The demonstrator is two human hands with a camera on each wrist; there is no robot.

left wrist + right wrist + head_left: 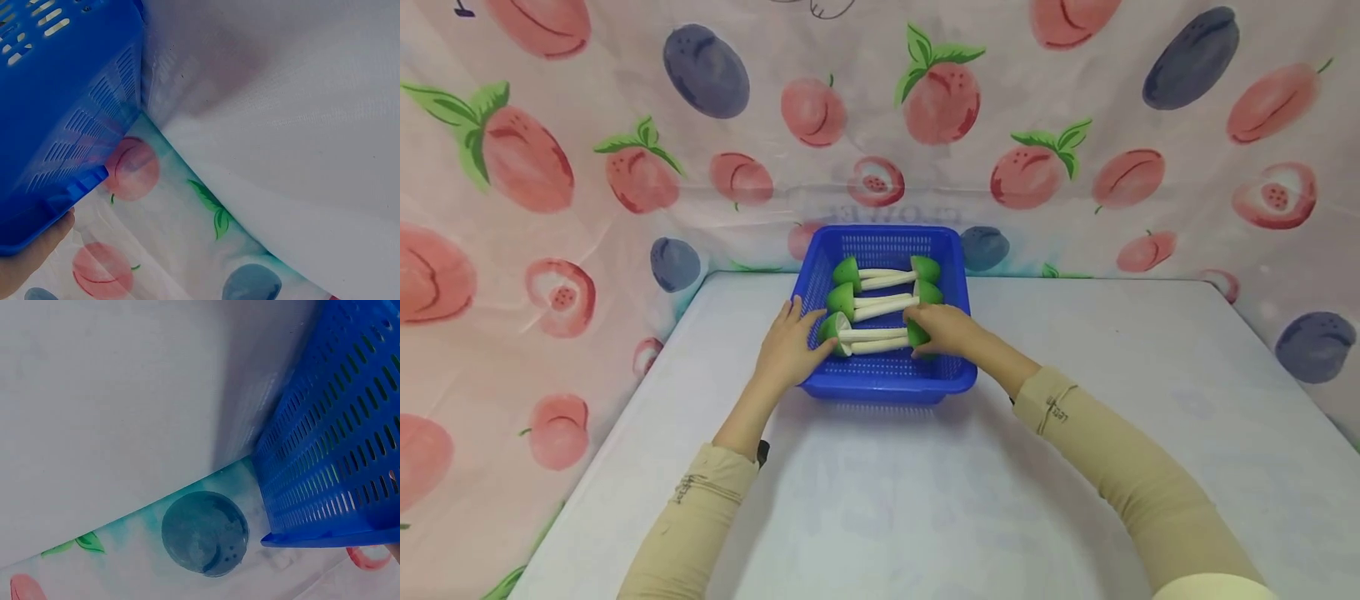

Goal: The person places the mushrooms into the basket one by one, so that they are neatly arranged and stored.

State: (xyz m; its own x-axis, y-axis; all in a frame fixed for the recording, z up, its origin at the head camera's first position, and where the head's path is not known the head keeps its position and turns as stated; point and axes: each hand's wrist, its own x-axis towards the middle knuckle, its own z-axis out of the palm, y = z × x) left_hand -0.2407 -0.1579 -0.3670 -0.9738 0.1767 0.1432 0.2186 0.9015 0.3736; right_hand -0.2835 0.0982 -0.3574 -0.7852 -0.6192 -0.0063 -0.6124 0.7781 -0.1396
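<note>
Toy mushrooms with green caps and white stems lie in three rows in a blue basket [887, 385], caps at both ends of each row. My left hand [786, 348] rests across the basket's left rim with its fingers extended; its thumb touches the front left mushroom cap [832, 325]. In the left wrist view, fingers [44, 247] show beyond the rim. My right hand [951, 329] reaches over the right rim and grips the front right mushroom [917, 335] by its cap, partly covering it. Only a sliver of that hand appears at the right wrist view's edge.
The basket stands near the back of a white-covered table [880, 500]. A fruit-print cloth [880, 100] hangs behind it and along the left side. In the right wrist view, the basket's slotted wall [337, 444] rises beside the table surface.
</note>
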